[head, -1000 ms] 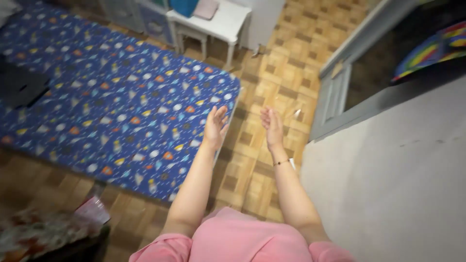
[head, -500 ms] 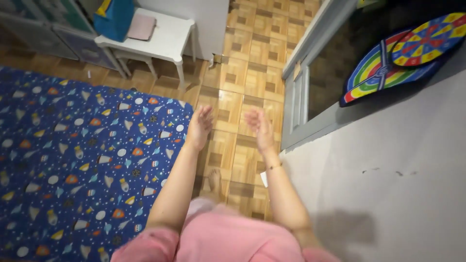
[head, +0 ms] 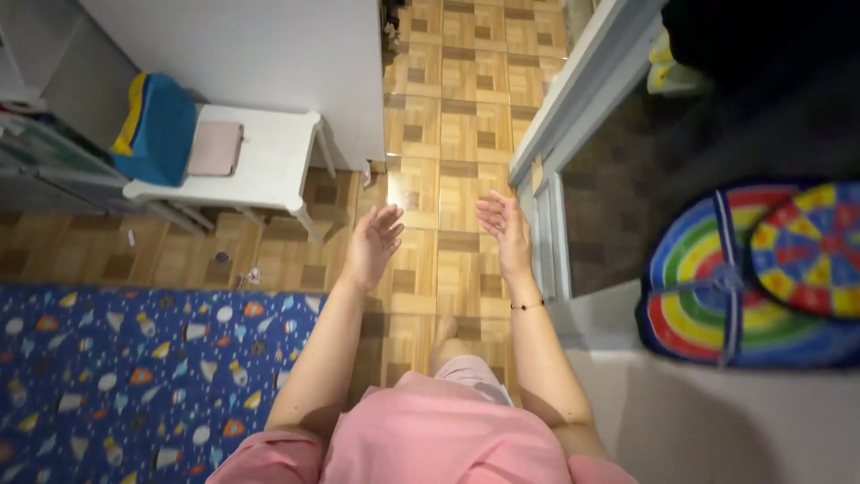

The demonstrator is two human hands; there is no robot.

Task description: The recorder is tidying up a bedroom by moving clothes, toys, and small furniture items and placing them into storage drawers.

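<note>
My left hand (head: 371,246) is held out in front of me, palm turned inward, fingers apart and empty. My right hand (head: 504,227) faces it a short way to the right, also empty with fingers spread; a thin bracelet sits on that wrist. Both hover above the wooden parquet floor (head: 448,134). I wear a pink top, and one bare foot (head: 445,333) shows on the floor below my hands.
A blue mattress with a rocket print (head: 134,376) lies at lower left. A white stool (head: 260,170) carrying a blue bag (head: 159,130) and a pink item stands by the white wall. At right are a grey door frame (head: 573,108) and a rainbow dartboard mat (head: 761,269).
The view has swung forward and to the right: the mattress slid to lower left, the stool and doorway came closer. Both hands stay raised, apart and empty.
</note>
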